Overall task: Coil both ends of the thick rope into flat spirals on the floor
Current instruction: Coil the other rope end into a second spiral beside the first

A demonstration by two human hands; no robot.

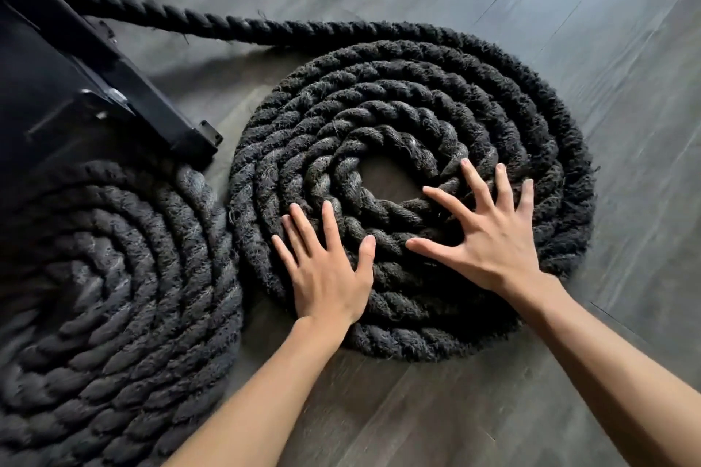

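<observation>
Head view gives me the thick black twisted rope (227, 25) lying on the grey wood-plank floor (569, 30) in two spirals. The left coil (113, 277) sits at the lower left against the foot of a black metal frame (95, 61). The right coil (417, 117) lies just beside it, and its outer turn runs off straight towards that frame.

Both hands are on the right coil and grasp nothing. The left hand (326, 273) lies flat on the near turns with its fingers straight and slightly spread. The right hand (489, 239) is splayed wide, its fingertips reaching the innermost rings.

I judge the step to be settling this second spiral flat and snug. Bare floor shows through a gap at its centre, and the inner turns by the right fingertips look to ride up a little. I would press with flat palms rather than lift, and ease those inner rings inward evenly. Turning both hands the same way should walk the slack outward along the rope's lay. I would keep the push gentle on the left side, because the two coils sit so close that a shove there could disturb the left coil.
</observation>
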